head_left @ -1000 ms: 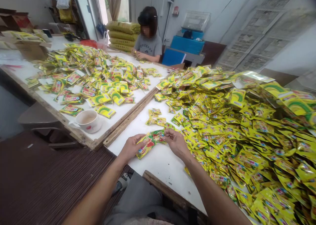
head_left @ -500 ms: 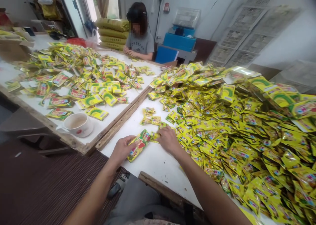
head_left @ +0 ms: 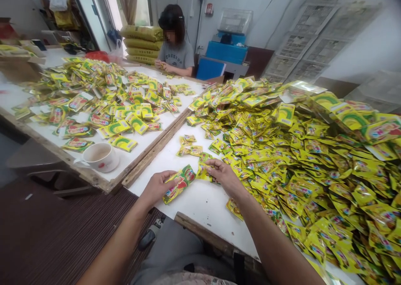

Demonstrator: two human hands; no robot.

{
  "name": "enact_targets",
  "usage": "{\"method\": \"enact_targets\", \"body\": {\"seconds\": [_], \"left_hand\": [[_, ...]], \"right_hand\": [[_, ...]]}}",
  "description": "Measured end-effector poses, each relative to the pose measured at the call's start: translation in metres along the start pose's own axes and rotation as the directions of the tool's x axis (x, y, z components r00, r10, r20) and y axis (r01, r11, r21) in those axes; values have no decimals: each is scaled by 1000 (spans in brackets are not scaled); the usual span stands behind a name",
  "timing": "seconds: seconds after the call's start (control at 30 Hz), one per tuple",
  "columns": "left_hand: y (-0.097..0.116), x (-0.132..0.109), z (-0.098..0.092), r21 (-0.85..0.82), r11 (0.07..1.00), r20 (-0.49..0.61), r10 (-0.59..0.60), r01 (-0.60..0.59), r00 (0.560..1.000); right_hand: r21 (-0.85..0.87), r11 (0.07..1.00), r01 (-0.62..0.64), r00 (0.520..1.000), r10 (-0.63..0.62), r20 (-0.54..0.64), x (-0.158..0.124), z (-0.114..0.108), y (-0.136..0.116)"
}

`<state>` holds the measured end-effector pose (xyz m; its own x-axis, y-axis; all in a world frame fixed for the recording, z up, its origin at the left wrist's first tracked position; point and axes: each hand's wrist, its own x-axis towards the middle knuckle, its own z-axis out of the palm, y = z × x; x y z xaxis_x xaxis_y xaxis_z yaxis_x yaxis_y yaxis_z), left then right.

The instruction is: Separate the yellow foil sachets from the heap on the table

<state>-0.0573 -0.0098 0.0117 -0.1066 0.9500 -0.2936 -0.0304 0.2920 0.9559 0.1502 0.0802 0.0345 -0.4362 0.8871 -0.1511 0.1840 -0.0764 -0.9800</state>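
Note:
My left hand is closed around one end of a slim yellow-and-green printed carton, its far end pointing up and to the right. My right hand is just right of that end, fingers bent, pinching a small yellow sachet; its fingertips partly hide the sachet. A few loose sachets lie on the white table beyond both hands. Another sachet is below my right wrist. To the right spreads a big heap of yellow sachets.
A white mug of pale liquid stands near the left table's corner. Filled-looking cartons are piled behind it. More cartons lie on the heap's far side. A wooden edge divides the tables. Across them sits a person.
My right hand has drawn slightly right, away from the carton's end, and its fingers have loosened a little. The carton has shifted slightly right in my left hand.

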Motion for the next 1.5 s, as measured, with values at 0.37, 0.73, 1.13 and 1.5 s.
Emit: {"method": "enact_targets", "body": {"seconds": [0.37, 0.73, 1.13, 1.5], "left_hand": [[16, -2, 25, -266, 962, 219, -5, 64, 976], [22, -3, 47, -314, 947, 137, -19, 61, 990], [28, -2, 74, -342, 939, 95, 13, 21, 995], [23, -1, 82, -267, 958, 263, -35, 108, 964]], "right_hand": [[-217, 920, 327, 921, -361, -146, -11, 4, -7], [-225, 951, 211, 913, -274, -301, -32, -1, -11], [-416, 889, 192, 883, -342, -322, -60, -4, -12], [60, 998, 11, 1000, -9, -29, -60, 2, -4]]}}
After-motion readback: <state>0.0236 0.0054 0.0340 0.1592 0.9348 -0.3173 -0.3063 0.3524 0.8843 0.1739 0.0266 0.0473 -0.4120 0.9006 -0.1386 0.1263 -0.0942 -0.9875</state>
